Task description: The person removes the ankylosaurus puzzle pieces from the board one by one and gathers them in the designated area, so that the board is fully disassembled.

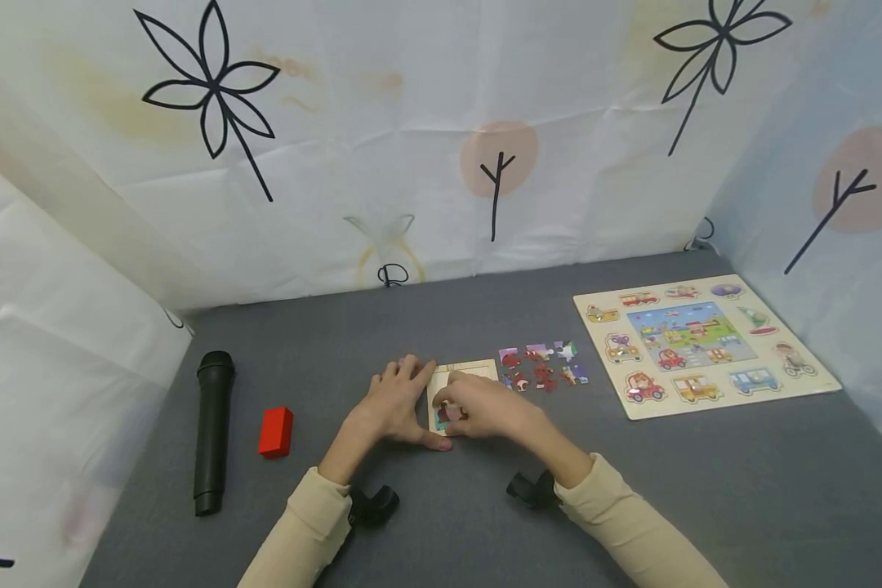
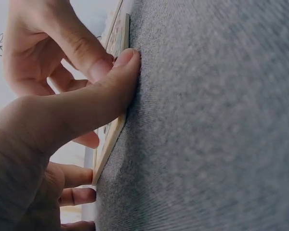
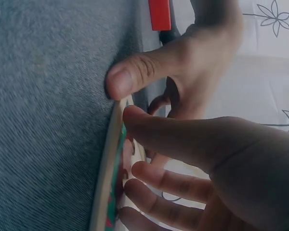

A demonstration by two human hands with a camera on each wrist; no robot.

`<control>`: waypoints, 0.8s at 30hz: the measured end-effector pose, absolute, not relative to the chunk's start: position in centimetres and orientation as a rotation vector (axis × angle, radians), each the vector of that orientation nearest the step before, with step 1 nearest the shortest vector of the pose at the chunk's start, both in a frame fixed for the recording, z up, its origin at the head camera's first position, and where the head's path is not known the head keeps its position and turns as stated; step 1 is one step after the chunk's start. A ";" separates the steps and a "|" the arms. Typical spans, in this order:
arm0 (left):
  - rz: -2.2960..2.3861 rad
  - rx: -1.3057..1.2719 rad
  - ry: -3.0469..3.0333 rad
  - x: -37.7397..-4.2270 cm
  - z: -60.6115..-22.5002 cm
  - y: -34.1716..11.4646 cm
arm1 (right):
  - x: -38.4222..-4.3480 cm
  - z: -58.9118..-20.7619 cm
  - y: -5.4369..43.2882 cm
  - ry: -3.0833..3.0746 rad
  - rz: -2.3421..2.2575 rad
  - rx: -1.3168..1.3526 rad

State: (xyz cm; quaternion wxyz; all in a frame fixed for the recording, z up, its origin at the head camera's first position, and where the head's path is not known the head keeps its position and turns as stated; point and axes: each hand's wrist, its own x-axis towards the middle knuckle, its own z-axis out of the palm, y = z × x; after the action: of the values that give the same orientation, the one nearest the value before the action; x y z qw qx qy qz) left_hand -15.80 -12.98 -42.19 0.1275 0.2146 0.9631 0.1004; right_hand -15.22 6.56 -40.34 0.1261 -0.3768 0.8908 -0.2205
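Note:
A small wooden jigsaw tray (image 1: 478, 367) lies flat on the grey table, with colourful puzzle pieces (image 1: 452, 412) in its near part. My left hand (image 1: 397, 400) holds the tray at its left side, thumb by the near corner and fingers at the far left. Over the tray bends my right hand (image 1: 488, 406). In the right wrist view its thumb touches the pieces by the tray's edge (image 3: 105, 178), and its other fingertips rest over them, loosely bent. No piece shows pinched between them. Several loose jigsaw pieces (image 1: 544, 367) lie just right of the tray.
A large wooden vehicle puzzle board (image 1: 610, 306) lies at the right. On the left are a red block (image 1: 275, 432) and a black microphone-like cylinder (image 1: 214, 433). White printed cloth (image 1: 426, 163) walls the back and sides of the table.

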 end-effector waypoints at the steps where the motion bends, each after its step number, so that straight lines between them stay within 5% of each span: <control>1: 0.293 0.621 2.800 -15.8 -42.2 -13.0 | -15.2 -40.4 6.5 2.595 -0.634 -1.105; 24: 0.341 0.565 2.796 -15.7 -42.3 -12.9 | -14.6 -40.9 5.9 2.662 -0.594 -1.019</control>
State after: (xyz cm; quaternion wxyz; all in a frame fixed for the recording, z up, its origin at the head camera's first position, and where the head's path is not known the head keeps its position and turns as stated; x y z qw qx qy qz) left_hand -15.74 -12.87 -42.30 0.1340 0.1950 0.9645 0.1176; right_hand -14.60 5.92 -40.95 0.1148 -0.3478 0.9082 -0.2027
